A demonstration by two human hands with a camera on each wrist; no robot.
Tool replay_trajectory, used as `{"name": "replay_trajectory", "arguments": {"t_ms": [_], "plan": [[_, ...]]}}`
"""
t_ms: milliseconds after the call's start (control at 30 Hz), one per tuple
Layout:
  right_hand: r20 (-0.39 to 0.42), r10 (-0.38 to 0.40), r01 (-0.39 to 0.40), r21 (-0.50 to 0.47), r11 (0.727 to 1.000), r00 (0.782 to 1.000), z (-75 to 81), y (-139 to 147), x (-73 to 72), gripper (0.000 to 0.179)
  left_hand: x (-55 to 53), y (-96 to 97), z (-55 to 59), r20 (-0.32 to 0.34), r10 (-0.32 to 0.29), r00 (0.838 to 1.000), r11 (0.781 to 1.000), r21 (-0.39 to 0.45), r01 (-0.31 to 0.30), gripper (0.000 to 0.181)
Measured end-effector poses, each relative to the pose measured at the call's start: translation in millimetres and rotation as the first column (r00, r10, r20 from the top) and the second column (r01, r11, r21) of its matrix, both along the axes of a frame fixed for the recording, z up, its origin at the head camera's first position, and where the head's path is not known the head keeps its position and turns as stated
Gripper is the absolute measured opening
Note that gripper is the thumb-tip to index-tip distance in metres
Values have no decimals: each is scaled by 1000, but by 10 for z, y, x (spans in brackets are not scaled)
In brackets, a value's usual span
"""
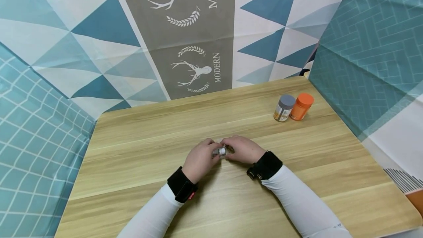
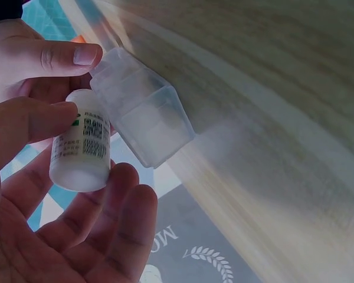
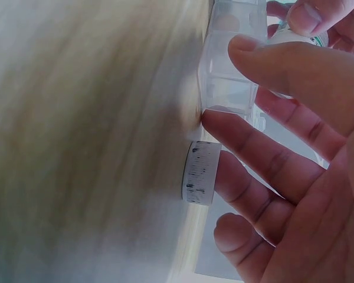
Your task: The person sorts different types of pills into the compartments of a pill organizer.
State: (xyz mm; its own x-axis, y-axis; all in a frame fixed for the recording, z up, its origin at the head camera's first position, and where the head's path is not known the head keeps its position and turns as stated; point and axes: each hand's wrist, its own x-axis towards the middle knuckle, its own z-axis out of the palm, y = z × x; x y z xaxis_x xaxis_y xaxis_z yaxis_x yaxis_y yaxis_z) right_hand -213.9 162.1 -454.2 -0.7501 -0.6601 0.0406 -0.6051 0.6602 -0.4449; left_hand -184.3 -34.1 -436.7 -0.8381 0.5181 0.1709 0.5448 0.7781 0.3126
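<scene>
My left hand (image 1: 201,160) holds a small white bottle (image 2: 82,150) with a printed label and barcodes, its thumb on the label and its fingers around the far side. The bottle is tilted, with its neck end towards my right hand and the clear plastic compartment box (image 2: 150,121). My right hand (image 1: 246,150) pinches that box between thumb and fingers, low over the table. A short white cap-like piece (image 3: 202,173) with dark marks is beside my right fingers at the tabletop. What is inside the box and the bottle's mouth cannot be made out.
A grey-lidded jar (image 1: 284,108) and an orange jar (image 1: 301,106) stand side by side at the back right of the wooden table (image 1: 158,131). Patterned cloth hangs (image 1: 198,39) behind the table and along both sides.
</scene>
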Motion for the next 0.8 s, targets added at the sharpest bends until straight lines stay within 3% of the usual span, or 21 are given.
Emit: {"name": "replay_trajectory", "arguments": {"t_ms": [467,800], "plan": [[17,-16,16,11,1000,1000,-2,-4,-7,34,5,3,14,-5,7,1000,1000,-6,-7,28],[59,-37,36,9,999,998,27,-29,15,38,25,-38,26,-63,10,998,1000,20,-9,33]]}}
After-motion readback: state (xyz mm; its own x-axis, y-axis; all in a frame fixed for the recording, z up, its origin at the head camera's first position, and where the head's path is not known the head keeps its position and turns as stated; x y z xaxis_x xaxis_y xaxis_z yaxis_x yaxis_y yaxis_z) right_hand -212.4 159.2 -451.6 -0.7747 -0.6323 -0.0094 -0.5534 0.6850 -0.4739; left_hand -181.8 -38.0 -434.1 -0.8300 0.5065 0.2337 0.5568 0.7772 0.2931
